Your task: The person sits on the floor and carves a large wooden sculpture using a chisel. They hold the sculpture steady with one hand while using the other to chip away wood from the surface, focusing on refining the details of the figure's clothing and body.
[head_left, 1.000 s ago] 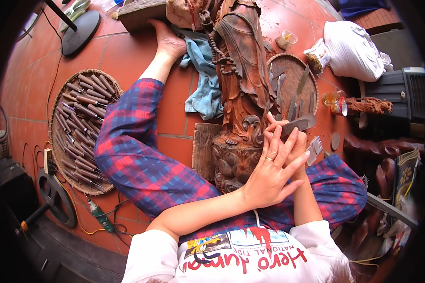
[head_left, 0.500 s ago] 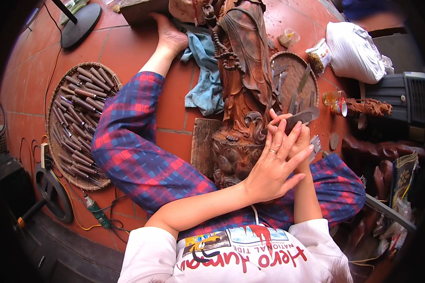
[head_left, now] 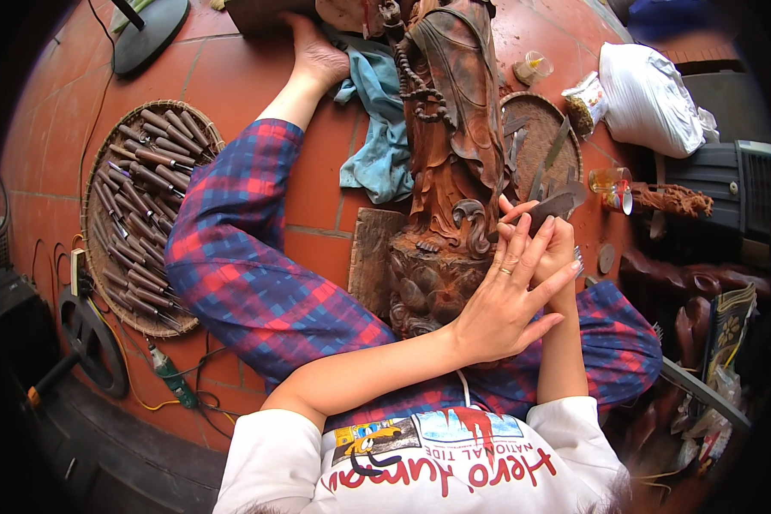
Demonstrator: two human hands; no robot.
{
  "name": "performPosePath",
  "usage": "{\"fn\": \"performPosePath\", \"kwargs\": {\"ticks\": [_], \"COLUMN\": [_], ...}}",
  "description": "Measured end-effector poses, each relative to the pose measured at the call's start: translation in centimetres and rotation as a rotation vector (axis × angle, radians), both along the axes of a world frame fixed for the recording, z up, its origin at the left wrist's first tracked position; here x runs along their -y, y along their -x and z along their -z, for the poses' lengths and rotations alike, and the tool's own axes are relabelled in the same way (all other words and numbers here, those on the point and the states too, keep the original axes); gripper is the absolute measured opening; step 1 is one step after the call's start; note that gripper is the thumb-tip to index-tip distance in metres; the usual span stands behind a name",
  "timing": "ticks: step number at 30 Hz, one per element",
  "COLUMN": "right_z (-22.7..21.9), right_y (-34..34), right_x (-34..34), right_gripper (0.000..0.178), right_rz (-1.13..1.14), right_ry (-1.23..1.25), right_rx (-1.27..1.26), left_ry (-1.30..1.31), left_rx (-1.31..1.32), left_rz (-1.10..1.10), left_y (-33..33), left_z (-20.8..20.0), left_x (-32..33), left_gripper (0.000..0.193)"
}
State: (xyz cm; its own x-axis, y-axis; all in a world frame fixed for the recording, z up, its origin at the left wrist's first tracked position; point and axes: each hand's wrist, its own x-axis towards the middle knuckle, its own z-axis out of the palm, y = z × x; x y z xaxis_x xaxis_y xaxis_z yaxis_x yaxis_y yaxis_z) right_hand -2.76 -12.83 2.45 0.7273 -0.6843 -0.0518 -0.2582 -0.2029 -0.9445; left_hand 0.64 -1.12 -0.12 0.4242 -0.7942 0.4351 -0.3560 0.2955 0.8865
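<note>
A carved reddish-brown wooden statue [head_left: 454, 103] with beads and draped folds lies in front of me, its ornate base [head_left: 437, 278] between my legs. My right hand [head_left: 558, 257] is closed around a flat dark metal blade [head_left: 560, 204] with a rounded end, beside the carved scroll at the base. Across it reaches my left hand [head_left: 501, 313], fingers stretched out and spread, a ring on one. The left fingertips rest near the blade and over the right fingers, so the exact contact is hidden. Whatever handle the blade has is covered by my hands.
Left stands a round wicker tray [head_left: 90, 218] of wooden-handled carving tools. Another wicker tray [head_left: 565, 128] holds flat blades beyond my hands. A wooden board [head_left: 370, 261], blue cloth [head_left: 377, 128], white sack [head_left: 647, 103], glass jar [head_left: 608, 180] and green power tool [head_left: 173, 381] lie around.
The whole view has shifted slightly. Both hands and the blade have moved a little to the right and away from me, and my right hand covers more of the metal tool behind it.
</note>
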Motion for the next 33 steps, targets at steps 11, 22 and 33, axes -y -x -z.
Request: {"fn": "performPosePath", "kwargs": {"ticks": [11, 22, 33], "right_z": [1.6, 1.4, 0.0], "right_y": [1.7, 1.5, 0.2], "right_x": [1.0, 1.4, 0.9], "right_gripper": [0.009, 0.007, 0.005], "right_rz": [-0.160, -0.101, -0.098], "right_ry": [0.027, -0.220, -0.014], "right_rx": [0.030, 0.078, 0.001], "left_ry": [-0.031, -0.032, -0.029], "left_rx": [0.019, 0.078, 0.050], "left_rz": [0.001, 0.021, 0.003], "left_y": [0.6, 0.5, 0.0], "left_z": [-0.7, 0.5, -0.2], "left_x": [-1.3, 0.0, 0.1], "left_gripper": [0.067, 0.068, 0.069]}}
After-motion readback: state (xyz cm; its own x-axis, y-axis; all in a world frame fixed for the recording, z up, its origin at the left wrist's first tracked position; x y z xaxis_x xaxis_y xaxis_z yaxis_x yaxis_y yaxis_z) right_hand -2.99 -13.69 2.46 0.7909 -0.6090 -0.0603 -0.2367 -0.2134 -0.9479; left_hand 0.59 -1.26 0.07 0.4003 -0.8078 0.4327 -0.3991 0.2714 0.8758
